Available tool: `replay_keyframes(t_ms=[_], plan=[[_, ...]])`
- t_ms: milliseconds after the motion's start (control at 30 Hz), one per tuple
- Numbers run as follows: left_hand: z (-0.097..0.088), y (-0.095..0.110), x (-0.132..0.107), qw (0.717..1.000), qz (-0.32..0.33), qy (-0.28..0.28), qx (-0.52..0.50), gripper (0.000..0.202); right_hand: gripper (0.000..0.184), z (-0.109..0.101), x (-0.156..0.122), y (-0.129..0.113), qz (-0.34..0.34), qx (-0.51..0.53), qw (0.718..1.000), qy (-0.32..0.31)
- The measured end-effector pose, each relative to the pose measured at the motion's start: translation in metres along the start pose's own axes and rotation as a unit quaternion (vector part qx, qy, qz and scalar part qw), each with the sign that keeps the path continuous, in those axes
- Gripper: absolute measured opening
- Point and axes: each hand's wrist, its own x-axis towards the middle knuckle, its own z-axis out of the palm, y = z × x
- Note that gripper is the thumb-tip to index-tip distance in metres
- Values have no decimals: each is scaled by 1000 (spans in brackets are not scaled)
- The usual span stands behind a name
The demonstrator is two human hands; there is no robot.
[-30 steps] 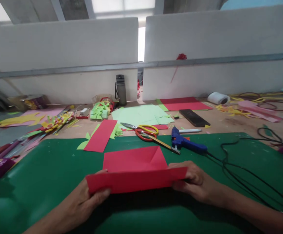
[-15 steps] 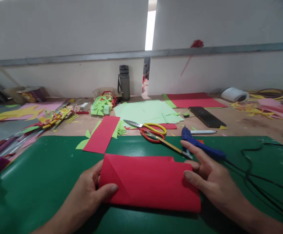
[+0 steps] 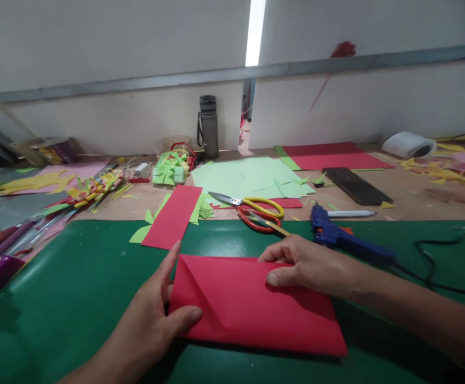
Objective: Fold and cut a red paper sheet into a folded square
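Observation:
A folded sheet of red paper (image 3: 240,309) is held between both hands just over the green mat (image 3: 76,288). My left hand (image 3: 152,309) grips its left end, thumb on the front face, index finger raised along the edge, other fingers hidden behind. At the upper right edge, my right hand (image 3: 300,266) pinches the paper between thumb and fingers. A diagonal crease runs down the paper's left part. Beyond it lie scissors (image 3: 252,208) with red and yellow handles, a red paper strip (image 3: 174,216) and a blue glue gun (image 3: 344,237).
Light green sheets (image 3: 248,176) lie behind the scissors. A black phone (image 3: 358,185), a white pen (image 3: 352,213) and a stack of red paper (image 3: 332,154) are at the right. A grey bottle (image 3: 209,128) stands by the wall. The glue gun's cable (image 3: 428,266) runs right.
My right hand has moved left and inward along the paper's top edge, from its right end to a pinch. My left index finger has lifted. The view has shifted slightly.

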Motion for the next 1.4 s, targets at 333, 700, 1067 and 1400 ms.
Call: replay_keyframes(t_ms=[333,700,1067,1400], plan=[[1,5,-14,649,379,196,630,51,18,9,16,7,-68,-229,969,60],[50,-2,23,752,286,-128,581,84,28,7,22,20,-110,-279,951,81],[40,4,34,783,258,-138,548,77,36,2,27,31,-103,-295,943,113],[39,10,34,804,232,-150,527,80,36,0,27,27,-98,-294,945,107]])
